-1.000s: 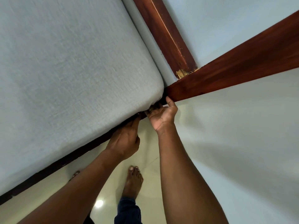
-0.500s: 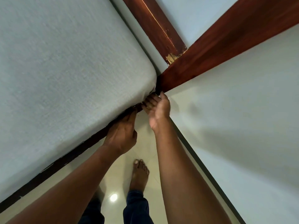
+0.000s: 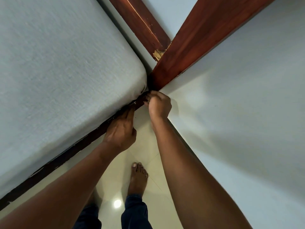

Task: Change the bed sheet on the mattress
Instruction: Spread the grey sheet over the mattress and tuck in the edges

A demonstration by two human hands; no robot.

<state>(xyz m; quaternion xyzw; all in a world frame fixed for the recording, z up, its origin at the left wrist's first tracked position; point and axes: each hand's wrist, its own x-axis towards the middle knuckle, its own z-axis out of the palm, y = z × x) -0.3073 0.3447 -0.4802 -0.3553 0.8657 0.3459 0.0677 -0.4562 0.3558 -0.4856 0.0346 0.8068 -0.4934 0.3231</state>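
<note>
Handling the bed sheet (image 3: pixel 62 71) at the corner of the mattress (image 3: pixel 138 80), just left of centre frame, filling the upper left with pale cloth. Curling the fingers of the right hand (image 3: pixel 159 106) tight against that corner, directly below the reddish headboard (image 3: pixel 203 40); probably pinching the hem, though losing the fingertips in shadow there. Stretching the fingers of the left hand (image 3: pixel 121 131) nearly straight, up and rightward along the dark side rail (image 3: pixel 66 156), pressing the tips into the seam between cloth and rail and gripping nothing. Placing the hem up and to the left of both hands, running as one long diagonal from the lower left of the frame to the corner at centre. Judging the right hand nearer the corner, the left hand lower on the same line. Calling, most likely, for a movement across that diagonal rather than along it. Standing on the cream floor (image 3: pixel 148 154), showing one bare foot (image 3: pixel 137 177) at lower centre.
</note>
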